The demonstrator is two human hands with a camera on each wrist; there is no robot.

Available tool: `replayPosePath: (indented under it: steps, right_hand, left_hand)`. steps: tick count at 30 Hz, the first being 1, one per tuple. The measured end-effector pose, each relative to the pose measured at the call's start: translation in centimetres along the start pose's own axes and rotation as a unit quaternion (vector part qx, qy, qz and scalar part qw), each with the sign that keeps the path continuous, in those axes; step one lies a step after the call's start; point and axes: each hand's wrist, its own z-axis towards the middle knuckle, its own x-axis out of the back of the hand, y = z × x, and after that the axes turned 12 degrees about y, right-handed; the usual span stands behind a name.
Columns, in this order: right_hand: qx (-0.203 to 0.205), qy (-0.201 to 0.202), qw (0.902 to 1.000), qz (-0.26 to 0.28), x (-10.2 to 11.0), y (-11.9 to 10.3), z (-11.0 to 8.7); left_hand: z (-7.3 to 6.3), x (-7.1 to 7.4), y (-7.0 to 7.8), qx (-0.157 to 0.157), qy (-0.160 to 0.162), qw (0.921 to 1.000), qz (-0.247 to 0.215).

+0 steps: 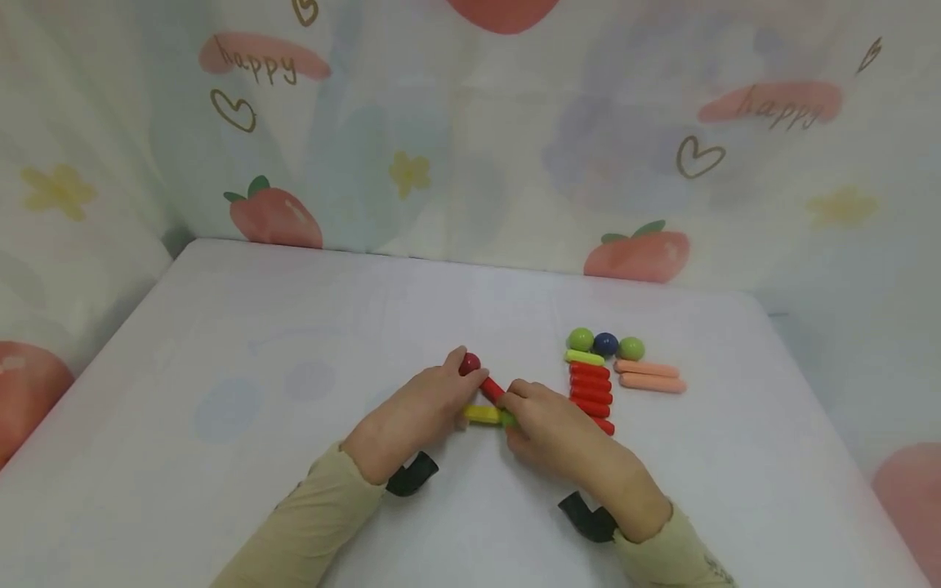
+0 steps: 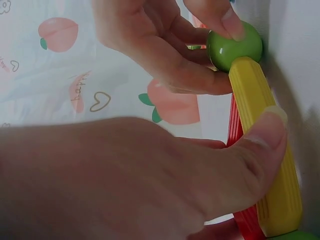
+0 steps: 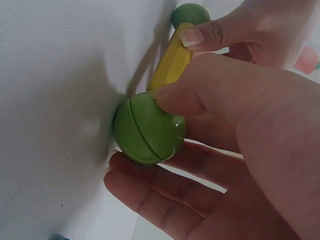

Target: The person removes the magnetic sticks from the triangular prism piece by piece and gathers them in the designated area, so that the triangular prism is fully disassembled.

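Note:
My left hand [image 1: 426, 400] grips a ridged yellow rod [image 2: 265, 150], thumb on its near face. Its fingertips reach a dark red ball [image 1: 470, 363] at the far side. A red rod [image 1: 492, 389] slants from near that ball toward my right hand [image 1: 551, 420]. Between thumb and fingers my right hand pinches a glossy green ball [image 3: 150, 130], which meets one end of the yellow rod. At the rod's other end sits a second green ball [image 3: 191, 14]. The left hand hides much of this end in the head view.
Right of the hands lie stacked red rods [image 1: 590, 384], a short lime rod [image 1: 584, 358] and two peach rods [image 1: 653, 382]. Behind them are two green balls [image 1: 581, 339] and a dark blue ball [image 1: 606, 344]. Black curved pieces [image 1: 413, 474] show beside both wrists. A printed curtain [image 1: 470, 163] backs the table.

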Motion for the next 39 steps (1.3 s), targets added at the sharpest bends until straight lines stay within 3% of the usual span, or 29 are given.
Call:
replayPosePath:
  steps: [4, 11, 22, 31, 39]
  right_hand:
    - [0.006, -0.005, 0.9999, -0.009, 0.2, 0.0, 0.1]
    - [0.007, -0.009, 0.9999, -0.003, 1.4, 0.5, -0.2]
    - [0.050, 0.121, 0.9911, 0.023, 4.0, 3.7, -0.5]
    - [-0.008, 0.208, 0.9770, 0.047, 5.7, 7.6, -0.4]
    - [-0.089, 0.241, 0.9654, 0.043, 6.2, 10.2, -0.7]
  left_hand:
    - [0.0, 0.1, 0.0, -0.008, 0.013, 0.9999, 0.002]
    - [0.3, 0.1, 0.2, 0.017, -0.013, 0.9996, 0.019]
    - [0.4, -0.2, 0.3, 0.024, -0.026, 0.9987, 0.036]
    - [0.2, 0.0, 0.2, 0.033, -0.028, 0.9988, 0.024]
    - [0.2, 0.0, 0.2, 0.024, -0.018, 0.9993, 0.020]
